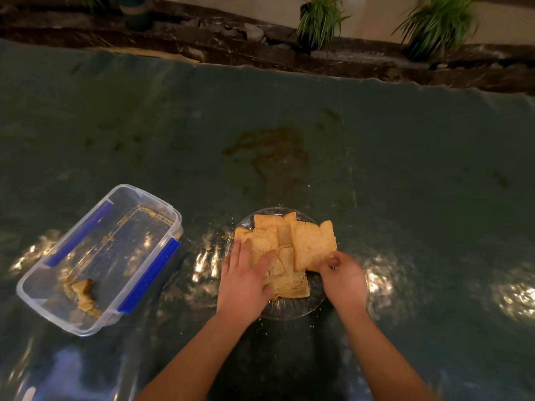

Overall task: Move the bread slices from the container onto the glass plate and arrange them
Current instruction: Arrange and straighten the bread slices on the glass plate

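Several tan bread slices lie overlapping on a round glass plate near the table's front middle. My left hand rests flat on the slices at the plate's left side, fingers spread. My right hand pinches the near corner of the rightmost bread slice between thumb and fingers. A clear plastic container with blue clips stands to the left, holding only a small bread piece and crumbs.
A dark green shiny cloth covers the table, with crumbs scattered around the plate. Beyond the far table edge runs a dark stone ledge with two potted grassy plants.
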`<state>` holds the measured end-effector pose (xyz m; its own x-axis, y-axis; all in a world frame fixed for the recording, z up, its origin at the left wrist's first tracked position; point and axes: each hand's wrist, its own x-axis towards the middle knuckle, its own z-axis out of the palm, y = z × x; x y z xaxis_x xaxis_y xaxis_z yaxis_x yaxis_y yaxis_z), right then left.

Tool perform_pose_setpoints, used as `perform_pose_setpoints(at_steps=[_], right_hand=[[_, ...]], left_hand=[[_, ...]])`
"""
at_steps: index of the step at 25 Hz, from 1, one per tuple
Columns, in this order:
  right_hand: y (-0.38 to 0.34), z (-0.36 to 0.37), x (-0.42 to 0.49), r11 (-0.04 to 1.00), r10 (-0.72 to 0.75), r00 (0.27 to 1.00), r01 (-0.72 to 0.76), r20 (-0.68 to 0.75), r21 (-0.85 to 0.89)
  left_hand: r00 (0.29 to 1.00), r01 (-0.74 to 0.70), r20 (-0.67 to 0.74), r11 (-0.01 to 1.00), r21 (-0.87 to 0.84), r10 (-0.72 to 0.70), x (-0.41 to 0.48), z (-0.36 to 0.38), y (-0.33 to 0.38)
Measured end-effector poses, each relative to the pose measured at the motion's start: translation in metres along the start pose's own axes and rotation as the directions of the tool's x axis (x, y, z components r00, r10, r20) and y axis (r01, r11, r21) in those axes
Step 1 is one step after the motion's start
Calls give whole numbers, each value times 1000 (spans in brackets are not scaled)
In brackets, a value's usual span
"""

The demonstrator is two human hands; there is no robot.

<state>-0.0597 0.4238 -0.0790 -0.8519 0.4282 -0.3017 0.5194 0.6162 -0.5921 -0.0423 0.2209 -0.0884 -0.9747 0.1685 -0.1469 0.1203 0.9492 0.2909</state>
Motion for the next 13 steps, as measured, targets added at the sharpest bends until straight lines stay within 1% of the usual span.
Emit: perform_pose_setpoints(at_steps=[2,3,5,6,7,10,11,13], right_hand=[[-5,2,3,994,81,996,-83,28,77],[-7,4,4,973,144,988,-151,52,173],[-10,7,8,868,252,959,-282,127,408],[-12,7,9,822,271,950,-312,155,476],[-14,7,9,810,259,953,-304,160,501],[-22,4,7,826,171,975,-222,145,518],[-25,2,6,807,134,979,-199,157,555],[-28,-2,3,726,66,972,-201,224,658]], left_hand=[[1000,-1,13,1000,-22,2,3,1,-1],[1000,1,17,999,-32,-1,4,0,-2],[1000,5,19,999,-42,-5,4,-1,-2],[1000,6,22,999,-44,-5,4,-1,-3],[1000,8,26,999,-48,-7,5,-2,-3],[999,16,42,998,-68,-13,5,-3,-3],[999,16,46,997,-71,-13,4,-3,-3],[999,10,40,996,-86,-7,4,-4,-3]])
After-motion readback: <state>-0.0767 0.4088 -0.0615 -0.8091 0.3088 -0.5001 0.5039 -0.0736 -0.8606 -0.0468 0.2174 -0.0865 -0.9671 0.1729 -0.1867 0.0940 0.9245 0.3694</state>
